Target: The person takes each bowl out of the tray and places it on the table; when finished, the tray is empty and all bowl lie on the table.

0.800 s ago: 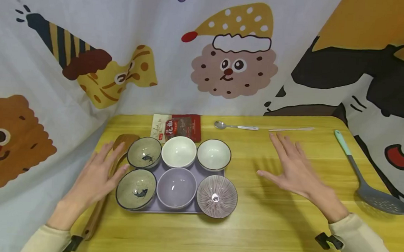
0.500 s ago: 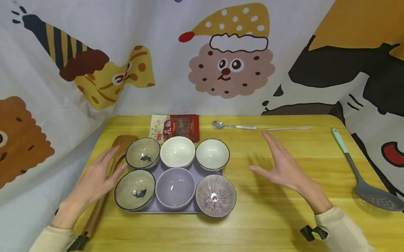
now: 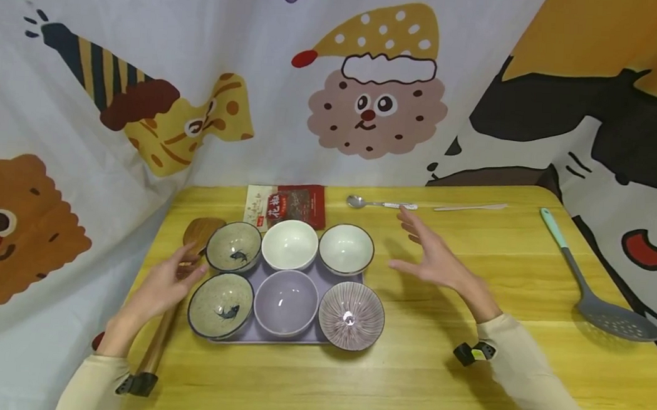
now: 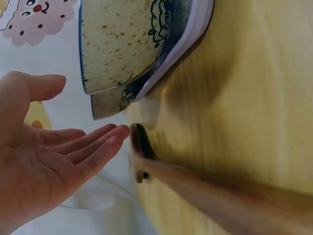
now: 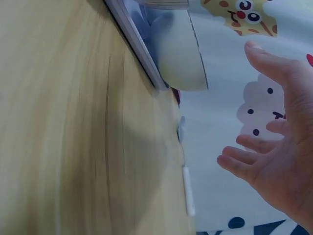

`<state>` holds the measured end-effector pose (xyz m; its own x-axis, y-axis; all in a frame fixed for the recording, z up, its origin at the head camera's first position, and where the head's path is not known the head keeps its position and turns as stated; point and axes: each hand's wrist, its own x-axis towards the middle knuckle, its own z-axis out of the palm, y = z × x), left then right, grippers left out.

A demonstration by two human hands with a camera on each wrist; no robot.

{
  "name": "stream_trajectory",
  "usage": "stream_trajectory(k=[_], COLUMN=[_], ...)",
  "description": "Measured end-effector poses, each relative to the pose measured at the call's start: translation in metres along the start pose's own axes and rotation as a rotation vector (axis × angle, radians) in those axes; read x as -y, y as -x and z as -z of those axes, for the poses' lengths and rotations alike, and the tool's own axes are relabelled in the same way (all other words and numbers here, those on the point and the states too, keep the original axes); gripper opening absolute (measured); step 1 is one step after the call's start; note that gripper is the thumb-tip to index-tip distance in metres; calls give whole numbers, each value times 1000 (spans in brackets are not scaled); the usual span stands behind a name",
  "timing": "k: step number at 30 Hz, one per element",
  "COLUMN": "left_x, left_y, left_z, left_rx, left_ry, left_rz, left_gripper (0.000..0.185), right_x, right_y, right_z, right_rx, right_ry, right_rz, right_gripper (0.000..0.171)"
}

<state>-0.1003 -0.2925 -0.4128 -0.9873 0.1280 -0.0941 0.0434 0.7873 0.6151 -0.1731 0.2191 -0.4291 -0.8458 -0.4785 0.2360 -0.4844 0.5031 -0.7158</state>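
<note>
At centre frame of the head view, a lilac tray (image 3: 358, 277) carries six bowls in two rows, and my two hands flank it. The step in hand, as I judge it, is the approach to the tray's short edges: neither hand has contact yet. My left hand (image 3: 161, 286) hovers at lower left, fingers relaxed and spread, holding nothing, just beside the near speckled fish bowl (image 3: 221, 306) and over the wooden spatula (image 3: 170, 313) that lies along the table's left edge. In the left wrist view the palm faces the tray rim with a clear gap between. My right hand (image 3: 433, 260) hangs right of centre, palm turned inward, thumb down, fingers straight and empty, near the white bowl (image 3: 346, 249) and the ribbed bowl (image 3: 351, 315) but apart from both. The next move, in my estimate, calls for both palms to close level on opposite rims. At upper centre lie a seasoning packet (image 3: 287, 205) and a metal spoon (image 3: 380, 203); at far right, a slotted skimmer (image 3: 596, 283).
</note>
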Motion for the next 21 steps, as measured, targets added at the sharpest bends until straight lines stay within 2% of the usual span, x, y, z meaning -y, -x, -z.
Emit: stream_trajectory(k=[3, 6, 15, 21], left_x=[2, 6, 19, 21], left_y=[0, -2, -4, -6], left_z=[-4, -8, -19, -24], left_rx=[39, 54, 123, 133], left_ry=[33, 55, 189, 207], left_rz=[32, 38, 44, 55], left_gripper=[72, 72, 72, 71], right_x=[-5, -10, -13, -13], right_y=[-9, -17, -32, -40], right_z=[-7, -15, -42, -52], right_rx=[28, 62, 187, 233], right_ry=[-15, -27, -115, -132], right_rz=[17, 18, -48, -47], right_gripper=[110, 111, 119, 125])
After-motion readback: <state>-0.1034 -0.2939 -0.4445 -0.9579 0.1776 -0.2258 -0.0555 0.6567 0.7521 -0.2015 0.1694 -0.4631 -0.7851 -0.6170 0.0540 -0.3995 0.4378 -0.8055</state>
